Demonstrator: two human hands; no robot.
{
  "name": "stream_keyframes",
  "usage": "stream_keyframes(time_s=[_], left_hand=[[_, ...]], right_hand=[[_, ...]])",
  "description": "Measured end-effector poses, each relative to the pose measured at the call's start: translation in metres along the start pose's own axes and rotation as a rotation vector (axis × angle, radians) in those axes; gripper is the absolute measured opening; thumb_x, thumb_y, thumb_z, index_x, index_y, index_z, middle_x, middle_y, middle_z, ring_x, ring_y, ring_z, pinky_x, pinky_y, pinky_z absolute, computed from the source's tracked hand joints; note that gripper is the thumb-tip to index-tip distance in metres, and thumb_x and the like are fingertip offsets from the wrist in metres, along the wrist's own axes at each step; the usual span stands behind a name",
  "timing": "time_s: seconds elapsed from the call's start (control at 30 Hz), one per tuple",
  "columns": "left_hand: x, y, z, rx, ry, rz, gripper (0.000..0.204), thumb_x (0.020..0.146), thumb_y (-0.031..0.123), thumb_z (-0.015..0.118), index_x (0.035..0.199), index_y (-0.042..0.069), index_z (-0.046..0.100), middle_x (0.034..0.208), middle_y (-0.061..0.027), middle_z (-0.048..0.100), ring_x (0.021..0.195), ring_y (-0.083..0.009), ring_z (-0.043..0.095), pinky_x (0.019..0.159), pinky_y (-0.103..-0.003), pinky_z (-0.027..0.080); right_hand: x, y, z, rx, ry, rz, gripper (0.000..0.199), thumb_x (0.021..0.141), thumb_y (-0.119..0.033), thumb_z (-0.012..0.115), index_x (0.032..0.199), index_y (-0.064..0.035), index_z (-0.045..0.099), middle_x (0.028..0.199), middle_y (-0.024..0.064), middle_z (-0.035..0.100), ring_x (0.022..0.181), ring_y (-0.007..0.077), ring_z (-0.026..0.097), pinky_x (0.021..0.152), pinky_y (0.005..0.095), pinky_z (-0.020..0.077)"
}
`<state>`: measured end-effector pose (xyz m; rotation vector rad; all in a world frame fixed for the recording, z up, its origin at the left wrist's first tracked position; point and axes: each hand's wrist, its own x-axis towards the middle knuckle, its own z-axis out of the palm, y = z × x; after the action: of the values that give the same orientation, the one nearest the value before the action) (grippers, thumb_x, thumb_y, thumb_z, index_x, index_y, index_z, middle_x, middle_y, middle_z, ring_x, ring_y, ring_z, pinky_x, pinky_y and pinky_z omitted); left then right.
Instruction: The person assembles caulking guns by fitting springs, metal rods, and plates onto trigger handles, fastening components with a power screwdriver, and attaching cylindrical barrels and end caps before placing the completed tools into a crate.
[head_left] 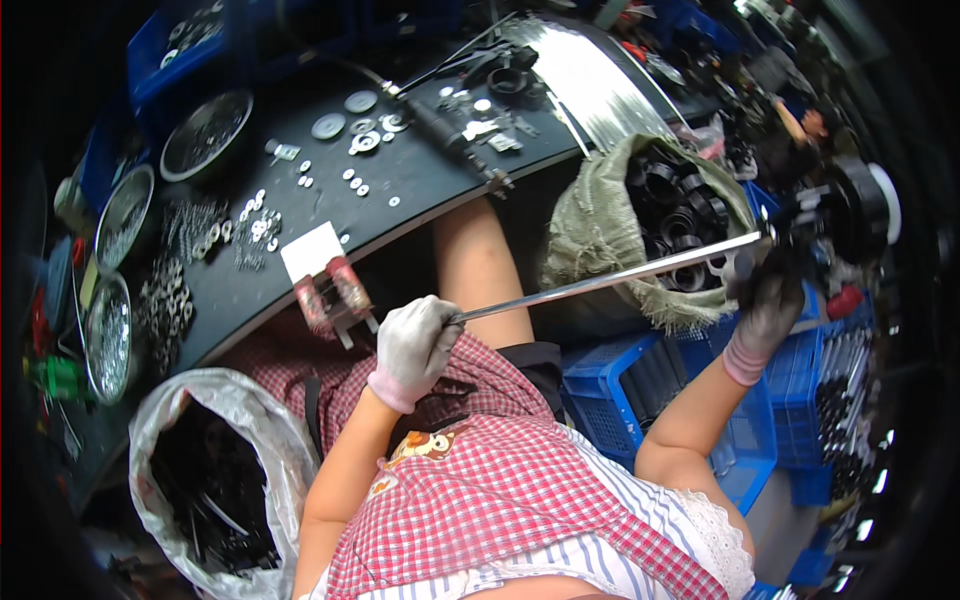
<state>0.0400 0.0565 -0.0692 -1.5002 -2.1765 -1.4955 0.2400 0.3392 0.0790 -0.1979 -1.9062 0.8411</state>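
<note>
My left hand (412, 345), in a pale glove with a pink cuff, is closed round the near end of a long shiny metal rod (610, 283). The rod slants up to the right across my lap. At its far end sits a dark assembly with a black round wheel-like part (860, 212) that has a white rim on its outer side. My right hand (772, 312), gloved too, is closed on a black fitting under that end; the dark parts hide some of its fingertips. Below the rod's right half stands a woven sack (590, 225) of black rings.
On the dark bench (420, 190) lie a black power screwdriver (440, 130), washers, screws and red-handled pliers (347, 285). Metal bowls (207, 135) stand at the left. A plastic-lined bin (160, 480) is beside my left arm, blue crates (600, 385) at the right. Another person (805, 125) is farther off.
</note>
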Motion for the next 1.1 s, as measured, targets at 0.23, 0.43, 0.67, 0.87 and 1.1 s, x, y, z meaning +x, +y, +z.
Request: stream_keyframes(time_s=[0.23, 0.43, 0.67, 0.87, 1.1], left_hand=[[0.010, 0.042, 0.010, -0.090, 0.083, -0.142, 0.014, 0.090, 0.014, 0.058, 0.083, 0.001, 0.062, 0.059, -0.0084, 0.057, 0.051, -0.0177, 0.058, 0.053, -0.028, 0.046], [0.052, 0.029, 0.026, -0.342, 0.429, -0.330, 0.024, 0.097, 0.025, 0.051, 0.104, 0.003, 0.056, 0.070, 0.0034, 0.046, 0.057, -0.0025, 0.042, 0.050, -0.016, 0.032], [0.044, -0.003, 0.008, -0.476, 0.282, -0.637, 0.031, 0.095, 0.034, 0.052, 0.113, 0.009, 0.056, 0.066, 0.0053, 0.041, 0.044, -0.0010, 0.029, 0.036, -0.017, 0.019], [0.034, -0.038, -0.017, -0.218, 0.321, -0.577, 0.042, 0.099, 0.026, 0.040, 0.133, 0.002, 0.044, 0.086, -0.0039, 0.050, 0.053, -0.0033, 0.043, 0.041, -0.015, 0.036], [0.058, -0.020, 0.009, -0.443, 0.543, -0.636, 0.042, 0.094, 0.045, 0.051, 0.113, 0.008, 0.058, 0.063, 0.0083, 0.032, 0.048, 0.0003, 0.023, 0.043, -0.016, 0.015]], right_hand=[[0.013, 0.025, 0.047, -0.314, 0.389, 0.140, 0.045, 0.080, -0.041, 0.074, 0.098, -0.0008, 0.063, 0.081, 0.0011, 0.065, 0.068, 0.0101, 0.058, 0.063, 0.0269, 0.0464], [-0.101, -0.009, 0.176, -0.300, -0.153, 0.019, 0.044, 0.071, -0.045, 0.072, 0.101, -0.0132, 0.065, 0.083, 0.0063, 0.065, 0.070, 0.0223, 0.064, 0.062, 0.0360, 0.0511], [-0.194, 0.017, -0.011, -0.855, -0.195, 0.260, 0.075, 0.070, -0.050, 0.071, 0.124, -0.0031, 0.050, 0.117, 0.0182, 0.055, 0.107, 0.0338, 0.055, 0.089, 0.0446, 0.0449], [-0.358, -0.011, -0.140, -1.163, -0.721, 0.977, 0.043, 0.073, -0.039, 0.073, 0.099, -0.0090, 0.055, 0.089, 0.0086, 0.063, 0.084, 0.0286, 0.065, 0.074, 0.0423, 0.0487], [-0.364, 0.000, -0.136, -1.206, -0.920, 0.939, 0.036, 0.073, -0.015, 0.066, 0.105, -0.0099, 0.051, 0.084, 0.0091, 0.065, 0.077, 0.0274, 0.067, 0.073, 0.0414, 0.0489]])
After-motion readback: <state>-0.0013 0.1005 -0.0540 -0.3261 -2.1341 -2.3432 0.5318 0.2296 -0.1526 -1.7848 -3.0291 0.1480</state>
